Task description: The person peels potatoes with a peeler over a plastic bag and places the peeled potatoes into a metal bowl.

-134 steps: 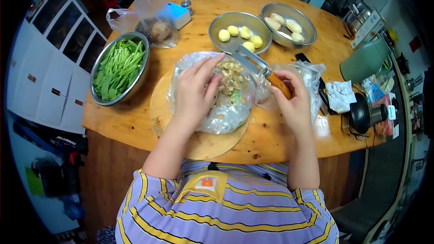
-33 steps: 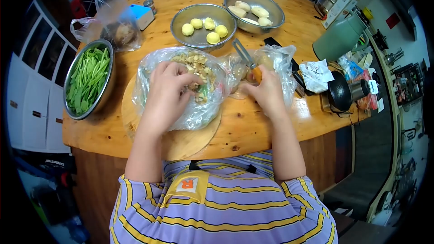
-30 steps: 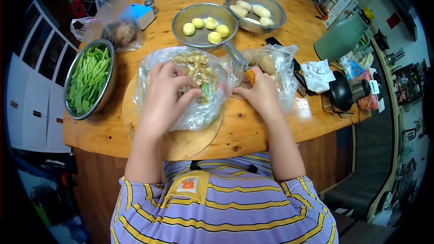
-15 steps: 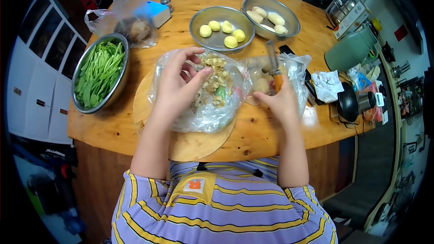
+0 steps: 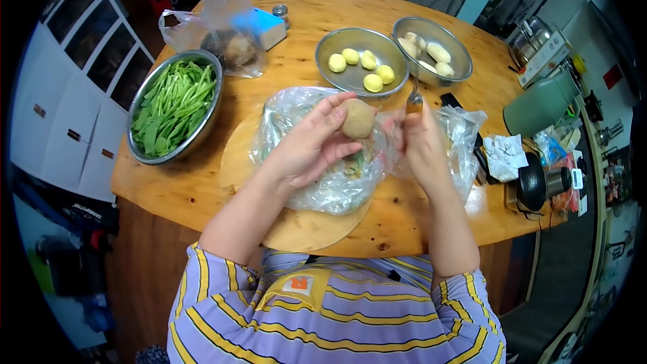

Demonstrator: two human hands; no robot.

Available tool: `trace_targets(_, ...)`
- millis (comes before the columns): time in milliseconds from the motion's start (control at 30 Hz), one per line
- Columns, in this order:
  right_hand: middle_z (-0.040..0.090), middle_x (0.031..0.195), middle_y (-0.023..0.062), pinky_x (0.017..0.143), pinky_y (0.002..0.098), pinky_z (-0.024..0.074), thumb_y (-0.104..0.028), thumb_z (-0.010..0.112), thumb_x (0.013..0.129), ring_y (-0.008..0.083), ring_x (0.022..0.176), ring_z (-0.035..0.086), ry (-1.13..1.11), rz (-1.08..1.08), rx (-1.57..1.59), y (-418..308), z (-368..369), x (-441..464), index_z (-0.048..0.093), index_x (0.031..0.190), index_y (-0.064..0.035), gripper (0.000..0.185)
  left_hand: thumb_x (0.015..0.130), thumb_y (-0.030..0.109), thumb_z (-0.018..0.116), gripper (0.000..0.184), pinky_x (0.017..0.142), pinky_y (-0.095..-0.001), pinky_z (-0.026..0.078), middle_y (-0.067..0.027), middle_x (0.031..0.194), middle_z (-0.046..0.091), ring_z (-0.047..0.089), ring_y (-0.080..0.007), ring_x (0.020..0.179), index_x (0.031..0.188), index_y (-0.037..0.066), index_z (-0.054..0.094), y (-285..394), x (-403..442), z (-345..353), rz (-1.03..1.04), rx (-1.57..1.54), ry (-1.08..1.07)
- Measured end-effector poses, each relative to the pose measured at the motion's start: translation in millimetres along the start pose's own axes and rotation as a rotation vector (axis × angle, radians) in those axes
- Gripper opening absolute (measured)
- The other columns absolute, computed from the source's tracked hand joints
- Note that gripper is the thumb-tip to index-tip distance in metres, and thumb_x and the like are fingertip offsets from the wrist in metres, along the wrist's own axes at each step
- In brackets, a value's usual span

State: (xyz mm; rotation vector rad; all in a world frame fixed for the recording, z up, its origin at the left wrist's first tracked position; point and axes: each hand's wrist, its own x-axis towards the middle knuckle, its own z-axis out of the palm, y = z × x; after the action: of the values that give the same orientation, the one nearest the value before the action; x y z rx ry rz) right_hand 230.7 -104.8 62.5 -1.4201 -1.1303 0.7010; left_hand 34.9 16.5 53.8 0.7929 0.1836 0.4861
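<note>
An unpeeled brown potato [image 5: 359,119] rests in the fingers of my left hand [image 5: 313,140], above a clear plastic bag. Peelings lie in that plastic bag [image 5: 296,192], mostly covered by my hand. A peeler [image 5: 414,102] with an orange-brown handle stands upright in my right hand [image 5: 426,152], just right of the potato; its metal head is thin and blurred. Beneath the bag is a round wooden board [image 5: 323,232]. A metal bowl [image 5: 327,81] behind my hands has several peeled yellow potatoes in it.
Another metal bowl [image 5: 465,50] has several pale, long pieces. Leafy greens fill a bowl [image 5: 216,104] at left. Behind it are a bag of brown items [image 5: 237,52] and a blue-white box [image 5: 271,28]. A second plastic bag [image 5: 465,125] and a green container [image 5: 539,98] are right.
The potato has come from the right side of the table into my left hand, which moved right. My right hand still has the peeler. The camera view has shifted.
</note>
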Motion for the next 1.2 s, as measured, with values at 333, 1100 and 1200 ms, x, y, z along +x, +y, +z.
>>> trace_targets(333,0.07,0.1,0.0095,0.081,0.0354,0.0486,-0.01,0.076,0.087,0.0279,0.09,0.063,0.228,-0.59,-0.537,25.3,0.7,-6.6,0.071,0.119,-0.0102,0.033,0.088,-0.002,0.075,0.071,0.105,-0.0366,0.054,-0.014,0.147,0.05,0.059,-0.0264,0.129,0.147,0.01,0.037,-19.3,-4.5,-13.4,0.094,-0.03,0.054)
trace_targets(1100,0.071,0.101,0.0004,0.08,0.0351,0.0438,-0.014,0.082,0.077,0.0227,0.089,0.063,0.166,-0.73,-0.544,25.4,9.0,-17.6,0.079,0.11,-0.022,0.033,0.08,-0.001,0.082,0.071,0.106,-0.0383,0.051,-0.0179,0.141,0.056,0.06,-0.0241,0.127,0.136,0.009,0.041,-30.0,-13.9,-7.8,0.24,0.352,0.121)
trace_targets(1200,0.071,0.098,0.0012,0.079,0.0346,0.0444,-0.014,0.082,0.079,0.0229,0.088,0.063,0.147,-0.713,-0.525,23.6,8.0,-17.5,0.079,0.11,-0.02,0.032,0.079,0.001,0.084,0.072,0.105,-0.0381,0.053,-0.0166,0.14,0.057,0.061,-0.0238,0.125,0.137,0.009,0.041,-30.4,-14.3,-10.1,0.243,0.345,0.117)
